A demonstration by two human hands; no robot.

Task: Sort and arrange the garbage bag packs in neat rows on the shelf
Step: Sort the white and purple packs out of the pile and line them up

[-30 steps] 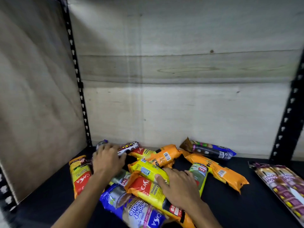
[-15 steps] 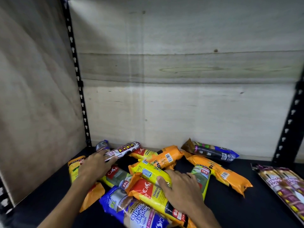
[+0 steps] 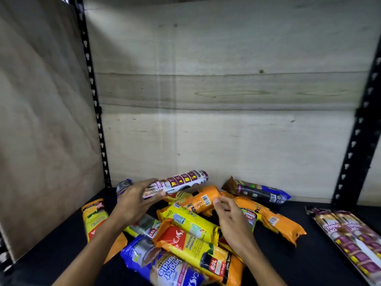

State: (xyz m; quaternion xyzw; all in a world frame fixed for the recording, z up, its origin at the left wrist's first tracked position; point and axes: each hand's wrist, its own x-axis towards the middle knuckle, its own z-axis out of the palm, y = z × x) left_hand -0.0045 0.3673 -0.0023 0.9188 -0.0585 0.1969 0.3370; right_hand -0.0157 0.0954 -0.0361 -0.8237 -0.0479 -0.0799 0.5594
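My left hand (image 3: 136, 200) grips the drawstring pack (image 3: 177, 182) by its near end, lifted just above the pile (image 3: 191, 228) on the shelf (image 3: 299, 261). It looks light, soft and slick, so I'd hold mid-roll. My right hand (image 3: 233, 221) hovers loosely spread over the pile.

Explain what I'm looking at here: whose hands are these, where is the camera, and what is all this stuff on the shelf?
No robot here: a person wears a camera on the head, looking forward and down at their own hands. The left hand grips a white and maroon drawstring-bag roll, lifted above a jumbled pile of garbage bag packs on the black shelf. The right hand hovers open over the pile beside an orange pack. Matching maroon packs lie side by side at far right.
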